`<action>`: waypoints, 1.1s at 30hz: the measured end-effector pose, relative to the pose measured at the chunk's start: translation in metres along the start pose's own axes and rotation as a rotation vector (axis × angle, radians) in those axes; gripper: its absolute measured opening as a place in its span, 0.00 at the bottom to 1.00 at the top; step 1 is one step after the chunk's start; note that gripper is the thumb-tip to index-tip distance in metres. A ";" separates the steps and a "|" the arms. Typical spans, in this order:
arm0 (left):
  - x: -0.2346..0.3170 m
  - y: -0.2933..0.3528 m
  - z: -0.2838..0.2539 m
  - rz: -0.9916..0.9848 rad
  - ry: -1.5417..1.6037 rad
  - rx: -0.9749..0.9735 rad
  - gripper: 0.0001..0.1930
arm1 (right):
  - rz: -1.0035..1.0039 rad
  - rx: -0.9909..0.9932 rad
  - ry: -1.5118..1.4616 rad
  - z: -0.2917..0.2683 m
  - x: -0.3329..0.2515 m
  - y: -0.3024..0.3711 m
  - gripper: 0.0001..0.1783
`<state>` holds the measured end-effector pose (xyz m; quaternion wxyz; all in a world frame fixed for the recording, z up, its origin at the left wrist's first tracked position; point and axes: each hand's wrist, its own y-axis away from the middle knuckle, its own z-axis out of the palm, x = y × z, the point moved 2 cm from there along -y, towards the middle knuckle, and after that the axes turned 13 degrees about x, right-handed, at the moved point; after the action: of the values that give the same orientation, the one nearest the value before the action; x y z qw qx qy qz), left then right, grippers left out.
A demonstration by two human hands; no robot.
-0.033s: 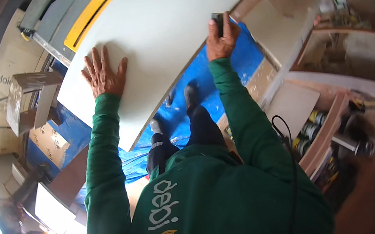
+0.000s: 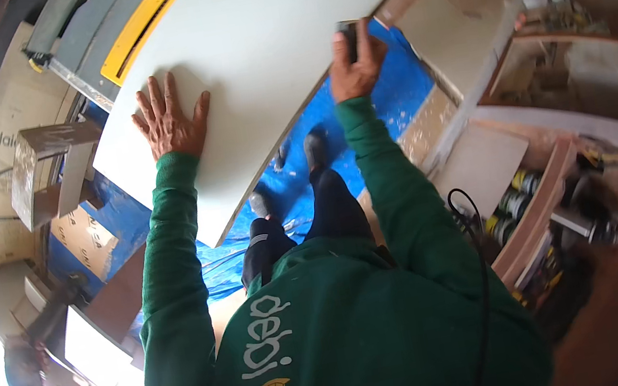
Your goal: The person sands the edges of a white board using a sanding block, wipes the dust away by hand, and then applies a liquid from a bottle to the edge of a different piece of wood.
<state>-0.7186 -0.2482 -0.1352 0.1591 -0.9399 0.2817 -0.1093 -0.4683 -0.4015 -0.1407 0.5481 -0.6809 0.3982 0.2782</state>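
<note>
A large white panel [image 2: 265, 28] lies flat before me, one corner pointing toward my legs. My left hand [image 2: 172, 119] presses on its face with the palm down and the fingers spread. At the panel's right-hand edge, my right hand [image 2: 356, 71] grips a small dark block [image 2: 349, 36], thumb on one side and fingers on the other. The block's underside is hidden, so its exact kind cannot be told.
A yellow-edged grey machine table [image 2: 129, 47] adjoins the panel's far left side. Blue sheeting [image 2: 314, 123] covers the floor around my feet. Rolls and tools lie in a wooden tray [image 2: 540, 207] at right. Another person [image 2: 29, 375] bends over at far left, beside white boards.
My right hand has slid slightly left along the panel's edge with the dark block. The left hand stays in place on the panel.
</note>
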 end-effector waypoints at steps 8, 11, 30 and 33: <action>-0.003 -0.005 -0.006 0.130 0.055 0.004 0.42 | -0.118 -0.262 0.180 -0.036 -0.067 0.146 0.28; -0.008 -0.009 0.002 0.134 0.057 0.015 0.46 | 0.075 0.090 0.108 0.008 -0.016 0.037 0.27; -0.001 -0.010 0.003 0.186 0.056 -0.003 0.46 | -0.122 0.369 0.109 0.013 -0.008 0.001 0.19; -0.006 -0.014 0.002 0.146 0.075 0.003 0.47 | 0.074 0.054 0.051 0.006 -0.041 0.086 0.27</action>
<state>-0.7158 -0.2328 -0.1329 0.1576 -0.9119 0.3550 -0.1329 -0.5626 -0.3933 -0.1537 0.5454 -0.6574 0.4444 0.2700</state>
